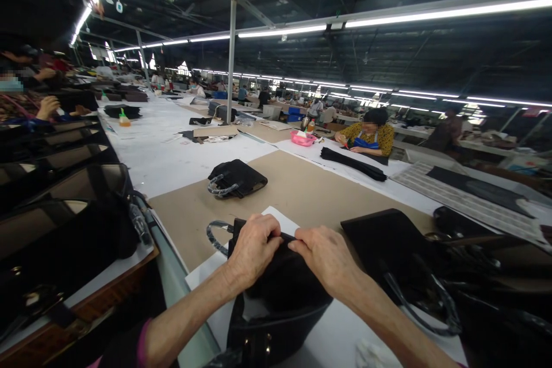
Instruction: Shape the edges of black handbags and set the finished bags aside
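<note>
A black handbag [280, 299] lies before me on white paper, with a plastic-wrapped handle [217, 237] sticking out at its far left. My left hand [255, 247] pinches the bag's upper edge between thumb and fingers. Close beside it, my right hand [323, 253] grips the same edge, its thumb and forefinger pressed together. Small gold-coloured metal fittings show at the bag's near end. Another black handbag [239, 178] with wrapped handles rests on the brown board beyond my hands.
Black bags [388, 241] with wrapped handles crowd the right side. More bags [86, 213] stand in a row at the left. A co-worker [368, 132] in a yellow patterned top sits across, near a pink basket [303, 138]. A metal post [231, 63] rises from the table.
</note>
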A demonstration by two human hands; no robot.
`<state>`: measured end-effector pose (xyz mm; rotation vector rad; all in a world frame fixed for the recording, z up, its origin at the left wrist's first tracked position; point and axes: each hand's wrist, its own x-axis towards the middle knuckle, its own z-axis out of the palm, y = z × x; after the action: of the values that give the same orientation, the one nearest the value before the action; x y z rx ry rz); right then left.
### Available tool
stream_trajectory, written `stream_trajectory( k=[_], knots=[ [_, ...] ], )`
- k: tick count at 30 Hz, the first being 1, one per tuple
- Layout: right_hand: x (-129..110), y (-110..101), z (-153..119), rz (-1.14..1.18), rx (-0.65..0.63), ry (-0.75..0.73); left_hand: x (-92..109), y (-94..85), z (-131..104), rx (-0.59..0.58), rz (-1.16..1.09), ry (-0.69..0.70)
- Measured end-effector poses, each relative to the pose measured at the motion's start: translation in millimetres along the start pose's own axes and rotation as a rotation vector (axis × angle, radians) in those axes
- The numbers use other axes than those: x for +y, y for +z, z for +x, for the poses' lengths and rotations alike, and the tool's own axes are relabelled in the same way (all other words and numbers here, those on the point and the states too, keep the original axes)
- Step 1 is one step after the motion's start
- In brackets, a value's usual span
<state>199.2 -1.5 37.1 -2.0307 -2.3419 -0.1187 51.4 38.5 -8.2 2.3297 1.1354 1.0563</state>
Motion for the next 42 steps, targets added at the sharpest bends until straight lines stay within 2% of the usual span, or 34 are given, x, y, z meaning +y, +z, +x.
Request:
stream_trajectory(
  k=[5, 8, 11, 13, 16, 19, 23, 29, 35, 39, 42],
  knots=[
    [0.7, -6.7, 1.4, 0.056, -0.041, -0.035, 2.4, -0.2, 4.0, -0.028, 0.005, -0.118],
    [-2.5, -9.7, 6.4, 0.111, -0.079, -0.059, 4.5, -5.1, 7.9, -0.072, 0.027, -0.102],
    [-5.7, -7.0, 13.4, 0.194, -0.086, -0.128, -1.4, -19.8, 13.6, -0.17, 0.12, -0.05],
    [-6.6, -4.3, 17.0, 0.209, -0.074, -0.146, -11.2, -33.8, 16.3, -0.245, 0.157, -0.065],
    [-7.3, -3.7, 19.2, 0.197, -0.068, -0.145, -29.4, -52.3, 16.4, -0.32, -0.017, -0.163],
    [-11.9, -6.7, 19.8, 0.16, -0.063, -0.153, -42.7, -59.5, 12.3, -0.361, -0.28, -0.293],
    [-24.7, -7.3, 26.6, 0.112, -0.037, -0.198, -49.1, -56.5, 7.0, -0.34, -0.424, -0.343],
    [-35.6, 5.2, 42.0, 0.222, -0.068, -0.273, -51.8, -51.9, 6.6, -0.297, -0.563, -0.443],
    [-36.5, 4.9, 39.9, 0.282, -0.072, -0.206, -53.8, -45.9, 9.5, -0.221, -0.594, -0.494],
    [-40.2, -2.1, 44.8, 0.336, -0.169, -0.202, -55.5, -41.7, 8.8, -0.213, -0.607, -0.478],
    [-46.7, 0.7, 51.4, 0.4, -0.252, -0.199, -51.5, -41.8, 4.5, -0.208, -0.626, -0.451]
  ],
)
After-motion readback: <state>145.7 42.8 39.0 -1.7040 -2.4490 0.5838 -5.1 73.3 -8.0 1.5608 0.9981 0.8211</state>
